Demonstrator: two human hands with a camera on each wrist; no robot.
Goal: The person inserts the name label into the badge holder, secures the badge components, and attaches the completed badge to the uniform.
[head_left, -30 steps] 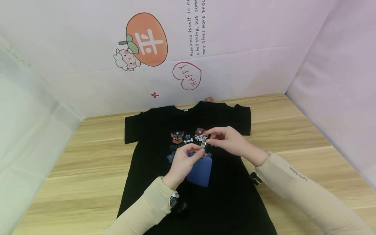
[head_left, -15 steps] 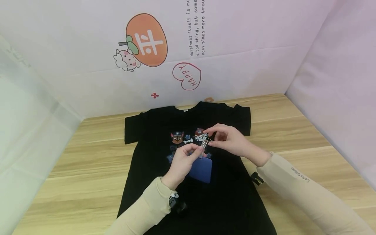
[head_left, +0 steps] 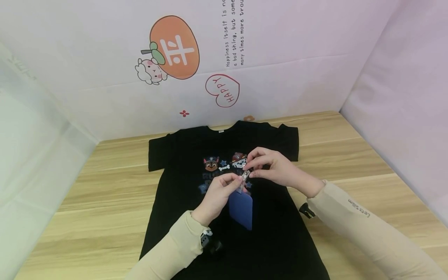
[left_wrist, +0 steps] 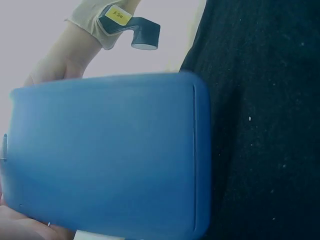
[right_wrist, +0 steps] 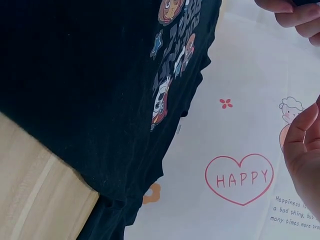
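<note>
A blue badge holder (head_left: 241, 210) hangs over the black T-shirt (head_left: 273, 237) from a clear strap and a small metal clip (head_left: 246, 174). My left hand (head_left: 217, 195) pinches the strap just under the clip between thumb and fingers. At the clip's upper end, my right hand (head_left: 273, 167) holds it with thumb and fingertips. The badge holder's broad blue face (left_wrist: 110, 155) fills much of the left wrist view and hides part of both hands. In the right wrist view, my right thumb and fingers (right_wrist: 304, 150) show at the right edge.
The T-shirt lies flat on a wooden table (head_left: 98, 202), its printed cartoon dogs (head_left: 211, 163) partly behind my hands. A white printed backdrop (head_left: 280, 77) rises at the table's far edge. Each wrist carries a small black camera (head_left: 307, 210).
The badge holder has turned and hangs lower beneath my left hand. My right fingers have shifted their hold at the clip, and the clip's angle has changed. The T-shirt stays in place.
</note>
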